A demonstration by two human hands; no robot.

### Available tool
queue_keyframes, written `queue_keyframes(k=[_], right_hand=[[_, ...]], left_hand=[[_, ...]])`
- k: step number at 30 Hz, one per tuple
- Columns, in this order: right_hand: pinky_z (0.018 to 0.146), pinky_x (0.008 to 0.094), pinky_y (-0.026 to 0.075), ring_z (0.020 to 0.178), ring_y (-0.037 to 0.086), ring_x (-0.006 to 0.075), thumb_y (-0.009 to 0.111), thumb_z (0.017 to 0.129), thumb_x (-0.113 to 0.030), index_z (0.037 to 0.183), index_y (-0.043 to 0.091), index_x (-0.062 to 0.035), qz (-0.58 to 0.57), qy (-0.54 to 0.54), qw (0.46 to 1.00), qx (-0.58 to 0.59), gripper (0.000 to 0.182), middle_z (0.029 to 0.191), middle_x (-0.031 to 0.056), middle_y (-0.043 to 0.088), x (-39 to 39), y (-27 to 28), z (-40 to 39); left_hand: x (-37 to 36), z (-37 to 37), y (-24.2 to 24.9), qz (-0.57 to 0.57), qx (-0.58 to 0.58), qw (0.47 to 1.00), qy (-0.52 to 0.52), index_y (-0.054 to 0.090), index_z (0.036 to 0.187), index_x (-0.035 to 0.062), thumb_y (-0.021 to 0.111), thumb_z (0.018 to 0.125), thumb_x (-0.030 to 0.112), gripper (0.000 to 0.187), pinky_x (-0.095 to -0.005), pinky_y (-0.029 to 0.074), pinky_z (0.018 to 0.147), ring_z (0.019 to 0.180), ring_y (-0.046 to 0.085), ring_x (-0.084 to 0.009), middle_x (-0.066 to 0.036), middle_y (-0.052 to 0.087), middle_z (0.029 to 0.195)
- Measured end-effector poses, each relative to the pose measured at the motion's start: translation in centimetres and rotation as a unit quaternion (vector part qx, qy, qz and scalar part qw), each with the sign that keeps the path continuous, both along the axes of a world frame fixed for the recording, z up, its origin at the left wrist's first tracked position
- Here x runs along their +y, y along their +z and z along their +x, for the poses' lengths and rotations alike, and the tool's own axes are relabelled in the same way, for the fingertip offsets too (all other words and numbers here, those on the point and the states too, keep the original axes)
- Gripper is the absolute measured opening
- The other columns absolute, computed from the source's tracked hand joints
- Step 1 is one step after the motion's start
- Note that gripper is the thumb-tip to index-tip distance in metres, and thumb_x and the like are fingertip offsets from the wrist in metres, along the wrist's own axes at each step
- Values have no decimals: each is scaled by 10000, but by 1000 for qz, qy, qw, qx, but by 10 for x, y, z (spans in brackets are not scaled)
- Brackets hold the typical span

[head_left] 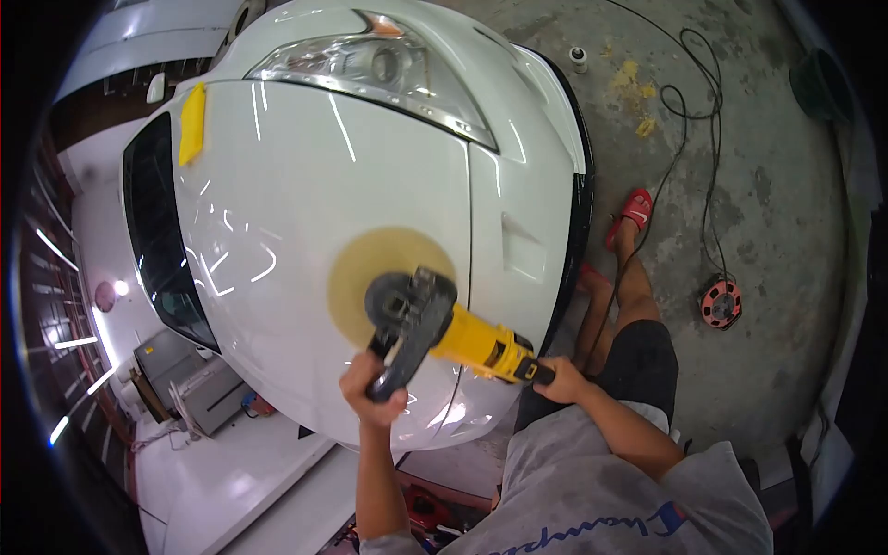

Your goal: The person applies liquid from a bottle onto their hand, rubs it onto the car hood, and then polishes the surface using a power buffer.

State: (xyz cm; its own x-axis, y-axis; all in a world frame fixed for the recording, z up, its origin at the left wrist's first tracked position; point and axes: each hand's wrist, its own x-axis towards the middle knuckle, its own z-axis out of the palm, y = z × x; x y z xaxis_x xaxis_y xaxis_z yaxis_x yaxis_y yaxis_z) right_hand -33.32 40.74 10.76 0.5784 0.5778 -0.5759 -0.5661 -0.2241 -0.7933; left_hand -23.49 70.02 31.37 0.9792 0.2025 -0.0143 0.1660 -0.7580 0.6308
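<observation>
A yellow and black car polisher is held over the white car hood. Its round yellow pad is on or just above the paint and looks blurred, as if spinning. My left hand is closed round the black front handle, beside the polisher's head. At the rear end, my right hand wraps round the body's black grip. Toward the windshield, a folded yellow cloth lies on the hood. The headlight is beyond the polisher.
A black cord loops over the concrete floor to an orange cable reel. A bottle stands by the bumper, near yellow scraps. A dark bucket is at far right. My red sandal is beside the car.
</observation>
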Motion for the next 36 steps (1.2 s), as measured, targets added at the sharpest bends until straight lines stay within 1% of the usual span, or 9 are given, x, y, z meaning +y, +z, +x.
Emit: queue_keyframes(k=[7,8,9,15,17,21,25,30,36], right_hand=[[639,359,499,692,670,284,721,708,-123,868,645,-31,23,46,998,43,200,723,151,652,-14,-7,17],[640,359,499,696,672,283,722,704,-118,870,646,-31,13,33,999,41,202,726,152,654,-14,-7,22],[642,359,499,701,674,283,722,700,-113,872,647,-31,2,19,999,40,205,730,153,655,-13,-6,29],[641,359,504,691,679,301,726,685,-102,875,639,-9,12,-6,997,71,229,728,187,649,-13,-17,59],[636,362,501,687,677,310,723,690,-109,868,640,-17,21,-24,999,15,217,722,186,647,-13,-23,38],[671,371,508,744,682,320,729,700,-143,864,645,-45,47,47,996,60,208,763,165,667,-26,-23,10],[771,360,532,850,690,308,739,698,-163,999,670,-55,30,141,989,43,327,886,170,699,-42,-39,13],[752,375,536,846,682,329,753,664,-148,965,678,-55,4,99,992,79,324,851,180,687,-46,-42,37],[751,370,541,831,681,339,743,682,-181,994,668,-56,3,170,985,42,344,840,173,686,-50,-48,23]], left_hand=[[-16,8,-5,18,4,1000,-22,518,611,-26,710,718,564,630,-345,401,544,528,498,-263,-88,432,533],[-19,22,-7,7,-2,1000,-27,525,613,-35,705,714,580,649,-340,392,538,526,487,-257,-88,430,539],[-23,37,-4,38,40,998,-33,448,643,-73,559,768,752,841,-312,381,548,549,458,-219,-109,439,619],[-15,67,-19,31,17,997,-74,457,672,-88,526,759,794,888,-301,392,523,544,482,-204,-124,475,622],[-18,51,-20,33,-6,997,-63,437,634,-64,528,766,778,857,-309,385,511,528,479,-221,-131,460,599],[-37,2,-5,55,31,997,-35,412,588,-32,560,760,754,818,-312,365,502,507,447,-218,-101,419,572],[-58,-23,-6,58,40,997,-23,387,554,-1,594,767,717,777,-343,392,538,499,440,-235,-75,384,529],[-47,3,-24,-4,19,997,-74,508,581,-30,661,670,769,819,-358,422,571,494,477,-251,-87,468,525],[-51,-34,-18,15,25,999,-45,519,594,-21,651,688,759,797,-374,443,590,494,501,-264,-98,492,536]])
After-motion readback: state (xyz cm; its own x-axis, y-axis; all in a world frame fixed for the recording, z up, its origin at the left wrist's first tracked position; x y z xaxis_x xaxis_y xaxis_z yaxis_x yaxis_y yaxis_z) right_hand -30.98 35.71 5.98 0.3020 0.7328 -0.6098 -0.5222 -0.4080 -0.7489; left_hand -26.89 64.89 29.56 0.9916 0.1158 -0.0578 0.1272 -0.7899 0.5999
